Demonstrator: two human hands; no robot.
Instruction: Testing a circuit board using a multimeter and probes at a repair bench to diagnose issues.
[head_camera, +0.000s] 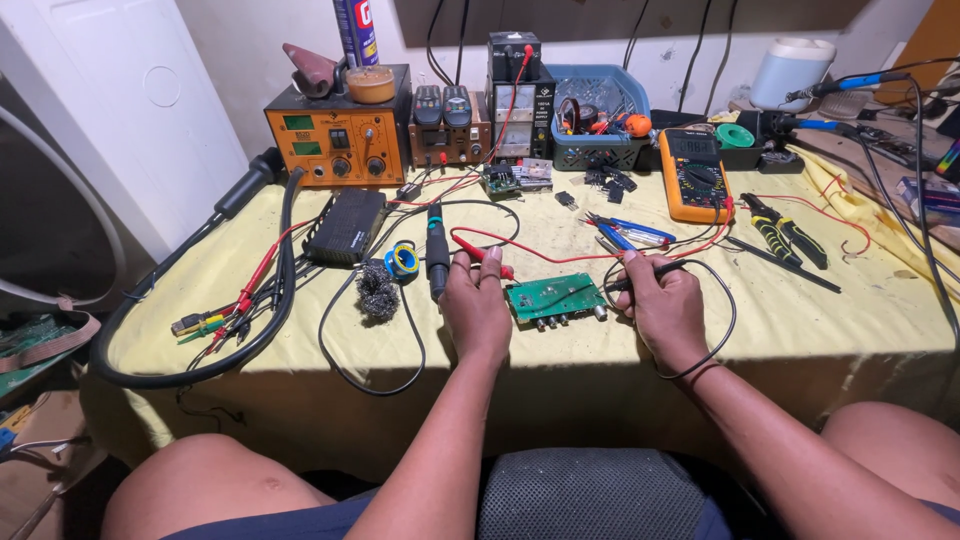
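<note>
- Green circuit board was kept flat on the surface, between both hands for probing.
- Left hand fingers pinched the red probe beside the board.
- Right hand fingers pinched the black probe at the board's other edge.

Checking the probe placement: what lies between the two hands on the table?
In the head view, the green circuit board lies between the left hand and the right hand, on the yellow cloth.

small rectangular circuit board: green | thin probe at left hand: red | thin probe in right hand: black | cloth-covered table: pale yellow | handheld multimeter: orange, black | boxy bench station: orange
</note>
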